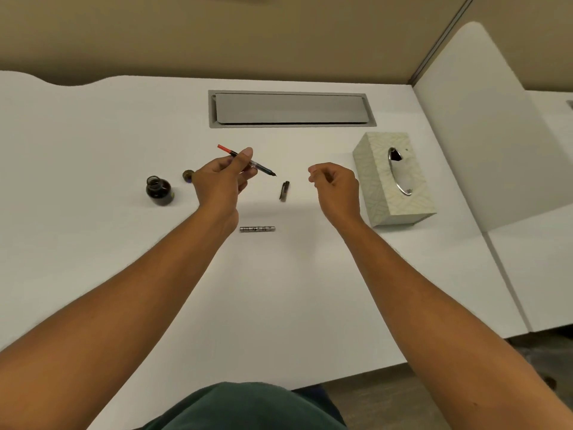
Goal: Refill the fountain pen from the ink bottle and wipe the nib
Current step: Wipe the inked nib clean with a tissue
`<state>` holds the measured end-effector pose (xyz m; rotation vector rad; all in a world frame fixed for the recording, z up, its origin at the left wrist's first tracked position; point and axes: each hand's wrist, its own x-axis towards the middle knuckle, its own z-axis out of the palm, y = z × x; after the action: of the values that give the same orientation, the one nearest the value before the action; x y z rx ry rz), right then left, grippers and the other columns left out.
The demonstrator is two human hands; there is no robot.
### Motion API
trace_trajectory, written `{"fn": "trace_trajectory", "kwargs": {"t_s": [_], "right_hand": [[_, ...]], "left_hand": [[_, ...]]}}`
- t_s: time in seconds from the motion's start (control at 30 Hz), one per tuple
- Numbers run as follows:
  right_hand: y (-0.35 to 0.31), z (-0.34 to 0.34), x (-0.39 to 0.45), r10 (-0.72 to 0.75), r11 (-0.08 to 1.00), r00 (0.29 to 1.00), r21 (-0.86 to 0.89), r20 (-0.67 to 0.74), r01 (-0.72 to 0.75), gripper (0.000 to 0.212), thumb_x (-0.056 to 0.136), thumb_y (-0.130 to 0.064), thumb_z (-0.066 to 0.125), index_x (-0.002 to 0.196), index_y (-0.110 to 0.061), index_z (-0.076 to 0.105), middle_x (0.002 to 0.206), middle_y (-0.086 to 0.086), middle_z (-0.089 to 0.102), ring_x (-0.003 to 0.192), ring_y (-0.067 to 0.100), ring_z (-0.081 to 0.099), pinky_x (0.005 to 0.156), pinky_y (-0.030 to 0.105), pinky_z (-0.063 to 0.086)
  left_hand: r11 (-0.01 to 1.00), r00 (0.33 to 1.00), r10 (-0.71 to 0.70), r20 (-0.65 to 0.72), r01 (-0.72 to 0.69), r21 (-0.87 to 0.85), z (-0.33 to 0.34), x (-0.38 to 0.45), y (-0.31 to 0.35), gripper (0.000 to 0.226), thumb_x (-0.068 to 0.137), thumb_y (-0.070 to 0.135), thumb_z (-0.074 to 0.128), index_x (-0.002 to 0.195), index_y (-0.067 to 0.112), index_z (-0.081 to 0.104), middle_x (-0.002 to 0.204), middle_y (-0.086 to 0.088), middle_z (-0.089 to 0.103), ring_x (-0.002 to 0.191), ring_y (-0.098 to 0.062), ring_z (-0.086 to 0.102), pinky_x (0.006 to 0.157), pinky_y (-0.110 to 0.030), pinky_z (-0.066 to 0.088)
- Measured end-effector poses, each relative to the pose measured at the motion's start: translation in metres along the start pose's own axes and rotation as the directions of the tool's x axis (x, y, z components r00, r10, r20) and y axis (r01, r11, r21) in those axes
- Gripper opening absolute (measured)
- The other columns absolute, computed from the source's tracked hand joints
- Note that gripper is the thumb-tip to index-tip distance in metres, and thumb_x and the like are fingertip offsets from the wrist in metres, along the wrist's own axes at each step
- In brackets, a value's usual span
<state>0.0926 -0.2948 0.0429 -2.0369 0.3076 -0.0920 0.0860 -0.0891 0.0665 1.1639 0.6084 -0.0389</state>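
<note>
My left hand [221, 178] holds the fountain pen [263, 167] above the white desk, nib pointing right and slightly down, its red converter end sticking out to the upper left. My right hand [335, 181] hovers to the right of the nib, fingers loosely curled with nothing in them. The open ink bottle [158, 190] stands at the left, and its cap [188, 175] lies just right of it, behind my left hand. The pen cap [284, 191] lies below the nib. The metal pen barrel [257, 229] lies nearer to me.
A pale patterned tissue box [393, 178] stands just right of my right hand, with no tissue sticking out. A grey cable hatch [291, 108] is set into the desk [93, 135] at the back. A white divider panel [483, 135] rises at the right.
</note>
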Motion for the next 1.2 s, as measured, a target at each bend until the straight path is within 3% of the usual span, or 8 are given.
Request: {"fn": "trace_trajectory", "kwargs": {"t_s": [0.17, 0.4, 0.5, 0.67, 0.87, 0.97, 1.03, 1.2], "right_hand": [[0.045, -0.072, 0.029, -0.122, 0.954, 0.968, -0.295, -0.218, 0.054, 0.020, 0.092, -0.016, 0.069, 0.111, -0.019, 0.076, 0.116, 0.001, 0.071, 0.109, 0.024, 0.063, 0.100, 0.046, 0.052], [0.080, -0.131, 0.063, -0.024, 0.805, 0.944, -0.566, -0.330, -0.178, 0.076, 0.089, -0.041, 0.079, 0.152, -0.015, 0.046, 0.148, 0.014, 0.047, 0.134, 0.038, 0.045, 0.105, 0.050, 0.039], [0.085, -0.131, 0.071, 0.036, 0.819, 0.954, -0.539, -0.296, -0.198, 0.073, 0.091, -0.046, 0.076, 0.151, -0.014, 0.050, 0.144, 0.013, 0.054, 0.134, 0.037, 0.046, 0.107, 0.050, 0.038], [0.096, -0.138, 0.090, -0.017, 0.895, 0.967, -0.434, -0.255, -0.099, 0.036, 0.100, -0.042, 0.067, 0.119, -0.012, 0.074, 0.124, 0.013, 0.065, 0.123, 0.038, 0.053, 0.100, 0.047, 0.038], [0.087, -0.143, 0.086, -0.086, 0.947, 0.933, -0.320, -0.350, -0.032, 0.034, 0.106, -0.033, 0.057, 0.118, -0.004, 0.069, 0.117, 0.013, 0.072, 0.112, 0.036, 0.062, 0.100, 0.049, 0.046], [0.062, -0.135, 0.077, -0.191, 0.976, 0.912, -0.170, -0.363, 0.137, 0.027, 0.107, -0.032, 0.055, 0.100, -0.008, 0.063, 0.093, 0.003, 0.066, 0.085, 0.019, 0.061, 0.080, 0.029, 0.053], [0.042, -0.127, 0.066, -0.231, 0.973, 0.917, -0.104, -0.324, 0.208, 0.022, 0.108, -0.032, 0.056, 0.095, -0.015, 0.058, 0.087, -0.006, 0.060, 0.077, 0.010, 0.055, 0.071, 0.018, 0.047], [0.017, -0.091, 0.039, -0.197, 0.976, 0.972, 0.065, -0.130, 0.207, 0.024, 0.106, -0.033, 0.059, 0.092, -0.013, 0.059, 0.081, -0.009, 0.056, 0.076, 0.009, 0.051, 0.069, 0.021, 0.042]], "left_hand": [[1.000, 1.000, -0.018, -0.002, 0.018, -0.003, 0.051, -0.015, -0.024, 0.019, 0.084, 0.028, 0.089, 0.081, 0.017, 0.074, 0.084, 0.002, 0.082, 0.078, -0.014, 0.079, 0.081, -0.026, 0.057], [1.000, 1.000, -0.012, -0.021, 0.012, -0.016, 0.083, -0.023, -0.039, 0.019, 0.085, 0.027, 0.088, 0.080, 0.017, 0.073, 0.079, 0.004, 0.080, 0.072, -0.012, 0.078, 0.073, -0.025, 0.054], [1.000, 1.000, -0.019, -0.021, 0.019, -0.024, 0.083, -0.023, -0.037, 0.020, 0.084, 0.027, 0.089, 0.082, 0.016, 0.072, 0.078, 0.004, 0.080, 0.071, -0.012, 0.078, 0.076, -0.028, 0.052], [0.999, 0.996, 0.007, -0.087, -0.011, -0.039, 0.097, -0.029, -0.047, 0.022, 0.083, 0.027, 0.090, 0.082, 0.015, 0.071, 0.077, 0.003, 0.080, 0.070, -0.013, 0.077, 0.074, -0.031, 0.051], [1.000, 0.997, 0.006, -0.079, -0.008, -0.024, 0.097, -0.030, -0.048, 0.022, 0.084, 0.027, 0.089, 0.079, 0.017, 0.070, 0.083, 0.001, 0.080, 0.072, -0.015, 0.078, 0.068, -0.022, 0.054], [0.999, 0.996, 0.026, -0.087, -0.028, -0.017, 0.093, -0.029, -0.043, 0.021, 0.084, 0.027, 0.089, 0.080, 0.016, 0.072, 0.087, -0.001, 0.081, 0.076, -0.016, 0.080, 0.071, -0.021, 0.055], [0.999, 0.995, 0.036, -0.088, -0.037, -0.011, 0.090, -0.030, -0.040, 0.020, 0.084, 0.027, 0.089, 0.081, 0.016, 0.072, 0.090, -0.002, 0.082, 0.079, -0.016, 0.081, 0.075, -0.022, 0.055], [0.997, 0.994, 0.079, -0.076, -0.080, -0.011, 0.080, -0.035, -0.031, 0.020, 0.085, 0.025, 0.088, 0.083, 0.013, 0.072, 0.092, -0.005, 0.082, 0.086, -0.021, 0.082, 0.080, -0.022, 0.055]]}}
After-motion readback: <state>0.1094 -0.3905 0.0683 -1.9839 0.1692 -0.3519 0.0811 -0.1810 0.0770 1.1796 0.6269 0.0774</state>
